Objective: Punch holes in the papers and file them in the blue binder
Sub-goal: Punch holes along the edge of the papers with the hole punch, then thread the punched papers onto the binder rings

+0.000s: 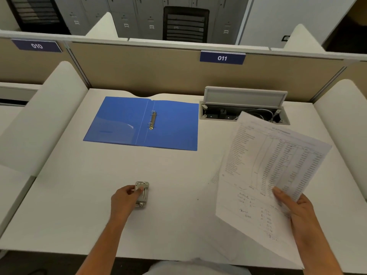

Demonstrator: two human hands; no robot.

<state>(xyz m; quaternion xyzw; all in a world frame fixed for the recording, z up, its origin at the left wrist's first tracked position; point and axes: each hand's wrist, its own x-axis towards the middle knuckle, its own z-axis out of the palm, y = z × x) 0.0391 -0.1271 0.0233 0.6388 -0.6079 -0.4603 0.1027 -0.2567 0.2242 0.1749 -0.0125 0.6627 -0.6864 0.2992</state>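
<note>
At a white bench [79, 205] in a partitioned office, a person readies a sheaf of printed papers [268, 175] for punching. This looks like the opening step of the filing job, since no holes can be made out along the sheets' edges (the print is too blurred to be sure). The left hand [124, 199] grips a small metal hole punch [142, 194] that stands on the bench near its front edge, with the fingers [133, 190] curled round the tool's left side. The right hand [297, 211] holds the papers up off the bench, well apart from the punch, pinching the lower right corner with the thumb on top and the other fingers hidden beneath. The blue binder [123, 124] lies open and flat toward the back of the bench, its ring mechanism [152, 120] bare of sheets. The next move likely calls for bringing one edge of the sheaf across to the punch's slot — squared up and centred — while the left hand steadies the tool.
</note>
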